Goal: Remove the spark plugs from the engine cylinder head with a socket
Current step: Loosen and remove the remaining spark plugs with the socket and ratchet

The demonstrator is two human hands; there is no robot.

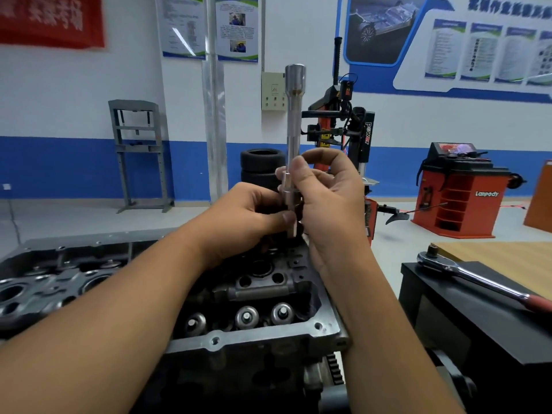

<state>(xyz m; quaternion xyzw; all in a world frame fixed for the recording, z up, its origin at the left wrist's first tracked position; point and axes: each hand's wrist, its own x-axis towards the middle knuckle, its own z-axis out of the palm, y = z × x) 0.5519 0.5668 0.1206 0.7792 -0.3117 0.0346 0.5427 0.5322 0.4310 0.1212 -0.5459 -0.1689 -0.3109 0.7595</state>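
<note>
One long chrome socket tool point(294, 124) stands upright above the far end of the single cylinder head point(254, 294), its wide end up and its lower end at the level of the hands. Two hands hold it: the right hand point(325, 198) has its thumb and fingers curled round the shaft at mid-height, and the left hand point(251, 219) pinches the lower part, thumb pressed to the metal just under the right thumb. Whether a spark plug sits in the lower end cannot be told, since the fingers hide it. On the head's near side three round valve-spring caps point(246, 318) show in a row, with two small holes point(261, 279) in the casting behind them (more may lie under the forearms). One ratchet wrench point(466, 276) with a red grip lies alone on the black stand point(478, 318) to the right, its head near the stand's far left corner and well apart from both hands. A gap of floor separates the engine's right edge from that stand. Behind, two stacked tyres point(261, 165), one grey press frame point(140, 153) and two red shop machines point(460, 189) stand along the blue-banded wall, leaving open floor between them and the engine.
</note>
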